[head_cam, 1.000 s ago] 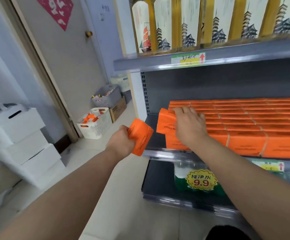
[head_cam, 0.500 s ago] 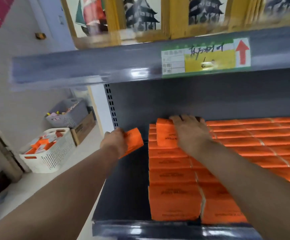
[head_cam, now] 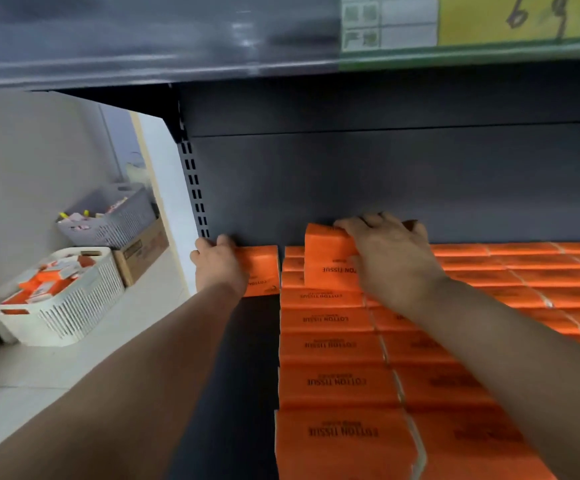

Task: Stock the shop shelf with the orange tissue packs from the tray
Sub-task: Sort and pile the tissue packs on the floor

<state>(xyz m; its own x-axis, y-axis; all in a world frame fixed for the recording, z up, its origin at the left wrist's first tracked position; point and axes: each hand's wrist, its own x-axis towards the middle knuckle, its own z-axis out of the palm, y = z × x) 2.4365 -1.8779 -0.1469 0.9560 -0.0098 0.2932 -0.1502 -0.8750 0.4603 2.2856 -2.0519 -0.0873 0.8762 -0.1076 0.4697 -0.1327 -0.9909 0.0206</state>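
Left hand [head_cam: 217,268] lands the left pack [head_cam: 264,268] on bare shelf [head_cam: 247,375], grip still clasping it. Right hand [head_cam: 385,258] clasps the top pack [head_cam: 326,258] onto the row [head_cam: 330,344]; letting go looks next.

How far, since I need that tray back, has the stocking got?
Done: orange rows cover most of the shelf. In hand: left hand grips one pack at the back-left, right hand another pack atop the rows. Left: the bare strip; packs in the white tray.

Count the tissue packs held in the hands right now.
2. The left hand grips the first pack, lying on the shelf at back left; the right hand grips the second pack, atop the stacked rows at the back.
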